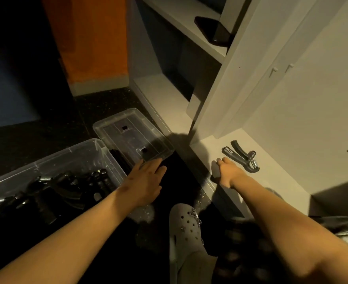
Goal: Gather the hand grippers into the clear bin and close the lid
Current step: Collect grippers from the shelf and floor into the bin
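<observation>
Lower left of the frame: we record the clear bin (46,158) standing open on the dark floor (99,111), with a heap of black hand grippers (72,185) inside it. Just right of the bin, and touching its far corner, the clear lid (132,134) lies on the floor, off the bin. At lower centre the left hand (146,181) is released: palm down, fingers straight, grasping nothing, its fingertips at the near edge of the lid and its wrist over the bin's right-hand wall. We cannot confirm whether the fingertips press the lid or only reach it. Below and right of that hand we note a grey clog (186,228) on the floor. Right of centre, the right hand (228,171) rests at the front edge of a low white shelf (271,185); it grasps nothing, its fingers reaching forward along the shelf surface. One grey hand gripper (240,155) lies on that shelf just beyond the fingertips, outside the bin, its handles splayed toward the upper left and its spring toward the right. We cannot tell whether a fingertip touches it. In the upper centre of the frame a dark phone (212,29) lies on a higher shelf, and an orange panel (87,37) fills the upper left.
</observation>
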